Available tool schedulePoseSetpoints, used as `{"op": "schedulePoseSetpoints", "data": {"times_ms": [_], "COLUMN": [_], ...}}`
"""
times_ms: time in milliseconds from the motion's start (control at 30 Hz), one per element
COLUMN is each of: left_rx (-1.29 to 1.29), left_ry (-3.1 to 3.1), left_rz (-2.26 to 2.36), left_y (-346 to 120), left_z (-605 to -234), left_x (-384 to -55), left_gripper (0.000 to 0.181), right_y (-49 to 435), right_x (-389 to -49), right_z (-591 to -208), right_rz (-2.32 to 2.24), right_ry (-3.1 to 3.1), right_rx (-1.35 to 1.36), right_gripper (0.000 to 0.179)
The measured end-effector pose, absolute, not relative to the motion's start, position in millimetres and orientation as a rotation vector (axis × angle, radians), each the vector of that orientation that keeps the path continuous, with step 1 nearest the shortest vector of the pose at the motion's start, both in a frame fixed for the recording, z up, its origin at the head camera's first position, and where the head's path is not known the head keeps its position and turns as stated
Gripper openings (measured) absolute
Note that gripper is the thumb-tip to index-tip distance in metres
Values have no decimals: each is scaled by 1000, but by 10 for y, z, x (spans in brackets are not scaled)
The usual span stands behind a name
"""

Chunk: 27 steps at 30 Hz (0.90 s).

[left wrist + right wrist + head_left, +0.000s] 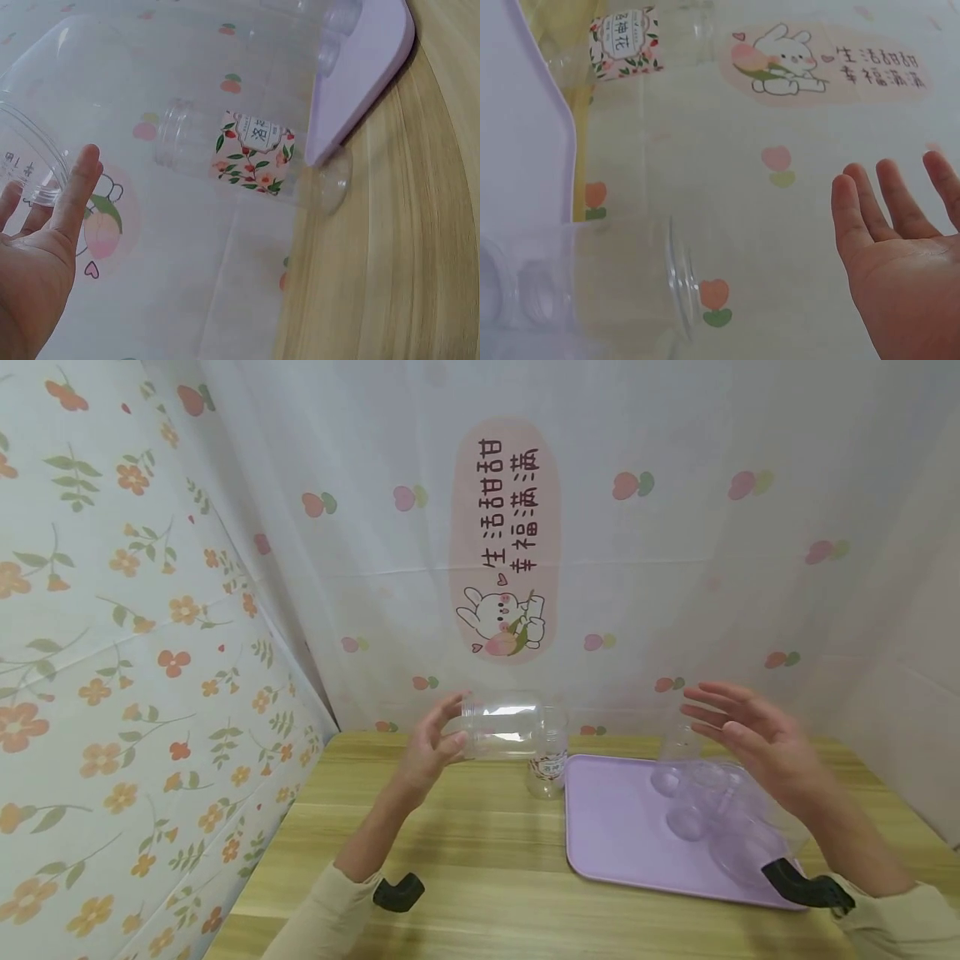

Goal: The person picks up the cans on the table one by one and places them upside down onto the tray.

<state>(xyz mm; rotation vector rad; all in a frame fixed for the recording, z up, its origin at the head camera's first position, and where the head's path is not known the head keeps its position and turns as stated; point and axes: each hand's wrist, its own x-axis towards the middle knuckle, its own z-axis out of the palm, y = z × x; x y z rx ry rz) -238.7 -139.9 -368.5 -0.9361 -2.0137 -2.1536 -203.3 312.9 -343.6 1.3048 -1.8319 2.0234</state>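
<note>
In the head view my left hand (429, 747) pinches a clear plastic jar (504, 727) near its threaded mouth. The jar is held sideways in the air, its base pointing right. Below and behind it, a second clear jar (547, 767) with a floral label stands upright on the table. My right hand (761, 739) hovers above the tray's right part, fingers spread and holding nothing; the right wrist view shows its bare palm (907, 277). Under it, another clear jar (622, 277) stands on the tray.
A lilac tray (611, 827) lies on the wood-grain table (465, 860), bearing several clear rounded containers (686, 821) at its right. A printed curtain (375, 568) hangs right behind the table, and a floral one (112, 652) is at the left.
</note>
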Motion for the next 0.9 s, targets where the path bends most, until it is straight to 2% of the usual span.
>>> {"op": "schedulePoseSetpoints", "data": {"times_ms": [900], "left_rx": [-977], "left_ry": [-1990], "left_rz": [-2171], "left_y": [-1151], "left_z": [-3668], "left_x": [-2348], "left_gripper": [74], "right_y": [2558], "right_x": [-2114], "right_z": [-3453], "right_rz": [2058], "right_ry": [-1751], "right_rx": [1348], "right_gripper": [53]}}
